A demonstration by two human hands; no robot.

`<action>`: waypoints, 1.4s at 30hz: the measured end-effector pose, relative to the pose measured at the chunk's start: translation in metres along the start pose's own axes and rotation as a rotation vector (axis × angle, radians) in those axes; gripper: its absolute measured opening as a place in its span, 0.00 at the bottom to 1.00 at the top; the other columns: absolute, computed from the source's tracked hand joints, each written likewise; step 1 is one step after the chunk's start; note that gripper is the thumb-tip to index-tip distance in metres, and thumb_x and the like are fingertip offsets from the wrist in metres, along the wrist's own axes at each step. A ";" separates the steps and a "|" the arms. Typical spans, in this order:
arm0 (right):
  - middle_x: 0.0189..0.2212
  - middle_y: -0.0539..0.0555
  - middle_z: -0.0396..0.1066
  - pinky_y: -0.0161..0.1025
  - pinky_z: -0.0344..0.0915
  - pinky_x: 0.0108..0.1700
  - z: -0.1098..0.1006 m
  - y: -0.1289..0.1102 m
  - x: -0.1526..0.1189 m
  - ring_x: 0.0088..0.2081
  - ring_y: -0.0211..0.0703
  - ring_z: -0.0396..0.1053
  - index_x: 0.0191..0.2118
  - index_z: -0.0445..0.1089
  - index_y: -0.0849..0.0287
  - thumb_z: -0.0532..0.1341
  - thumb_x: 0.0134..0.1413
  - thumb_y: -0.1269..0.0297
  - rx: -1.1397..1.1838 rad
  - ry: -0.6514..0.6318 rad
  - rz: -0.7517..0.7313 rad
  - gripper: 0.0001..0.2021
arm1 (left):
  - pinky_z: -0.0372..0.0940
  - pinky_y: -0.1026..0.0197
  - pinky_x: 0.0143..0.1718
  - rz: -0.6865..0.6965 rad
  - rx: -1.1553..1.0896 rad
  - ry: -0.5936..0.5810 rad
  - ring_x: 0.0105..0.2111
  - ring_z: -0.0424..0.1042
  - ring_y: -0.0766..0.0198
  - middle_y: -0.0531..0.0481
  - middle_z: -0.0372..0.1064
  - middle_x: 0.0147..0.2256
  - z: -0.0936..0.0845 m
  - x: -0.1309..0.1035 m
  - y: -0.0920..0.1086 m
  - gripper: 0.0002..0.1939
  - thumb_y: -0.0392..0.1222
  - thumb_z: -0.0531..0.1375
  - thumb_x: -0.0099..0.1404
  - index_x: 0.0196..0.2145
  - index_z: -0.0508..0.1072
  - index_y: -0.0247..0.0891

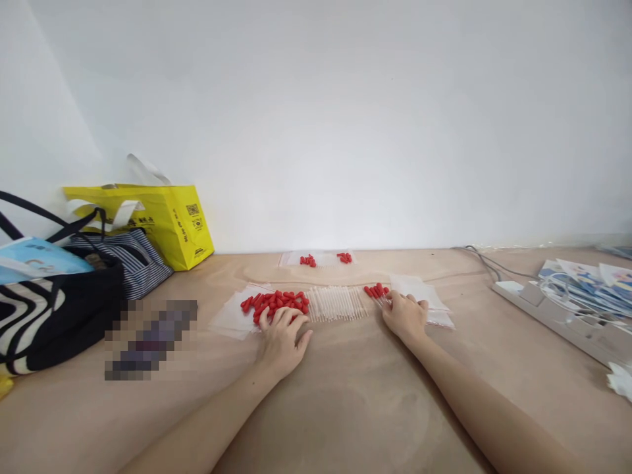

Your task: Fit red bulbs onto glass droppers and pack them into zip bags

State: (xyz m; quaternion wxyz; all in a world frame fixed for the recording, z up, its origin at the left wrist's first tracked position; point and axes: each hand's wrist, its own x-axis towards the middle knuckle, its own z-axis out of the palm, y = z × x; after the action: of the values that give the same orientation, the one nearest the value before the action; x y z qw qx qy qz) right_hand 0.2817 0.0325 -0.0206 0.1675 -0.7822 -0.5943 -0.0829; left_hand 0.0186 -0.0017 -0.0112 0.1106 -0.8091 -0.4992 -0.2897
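Observation:
Over the near edge of a pile of red rubber bulbs (276,301) rests my left hand (284,342), fingers apart and thumb spread, its fingertips touching the bulbs. To the right of that pile lies a row of thin, clear tubes (336,303), side by side. My right hand (405,317) is closed at the row's right end, its fingertips on the tubes of several red-topped droppers (377,290). Their lower ends are hidden by the fingers. White plastic sachets (232,316) lie under the bulbs, and more clear bags (419,293) lie behind my right hand.
Bagged red-topped droppers (323,260) lie by the wall. At left stand a yellow bag (185,227), a striped pouch (141,263) and a black bag (64,316); a blurred dark object (153,339) lies nearer. A power strip (557,316) and printed packets (587,289) are at right.

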 end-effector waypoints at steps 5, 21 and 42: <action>0.36 0.57 0.70 0.44 0.45 0.40 -0.001 -0.003 -0.005 0.40 0.49 0.63 0.38 0.68 0.58 0.50 0.52 0.64 0.008 0.069 -0.020 0.12 | 0.42 0.44 0.49 -0.148 0.059 0.043 0.40 0.62 0.56 0.50 0.67 0.33 0.002 0.003 -0.007 0.02 0.39 0.56 0.54 0.28 0.66 0.41; 0.33 0.59 0.72 0.43 0.50 0.41 -0.004 -0.057 0.029 0.38 0.48 0.67 0.34 0.71 0.61 0.54 0.44 0.66 0.078 -0.232 0.041 0.12 | 0.49 0.49 0.43 -0.233 0.221 -0.152 0.38 0.65 0.54 0.46 0.71 0.32 0.009 0.061 -0.003 0.10 0.45 0.51 0.58 0.30 0.69 0.39; 0.31 0.58 0.71 0.42 0.53 0.41 -0.002 -0.053 0.032 0.36 0.46 0.67 0.32 0.71 0.61 0.53 0.44 0.69 0.145 -0.231 0.040 0.11 | 0.50 0.51 0.39 -0.254 0.186 -0.170 0.29 0.68 0.55 0.46 0.70 0.24 -0.002 0.077 0.011 0.05 0.36 0.53 0.53 0.28 0.67 0.35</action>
State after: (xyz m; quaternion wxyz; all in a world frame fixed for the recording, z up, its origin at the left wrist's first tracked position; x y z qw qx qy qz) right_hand 0.2395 0.0729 0.0006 0.1557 -0.7841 -0.5984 0.0542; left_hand 0.0531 0.0496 0.0366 0.1047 -0.7473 -0.6297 -0.1845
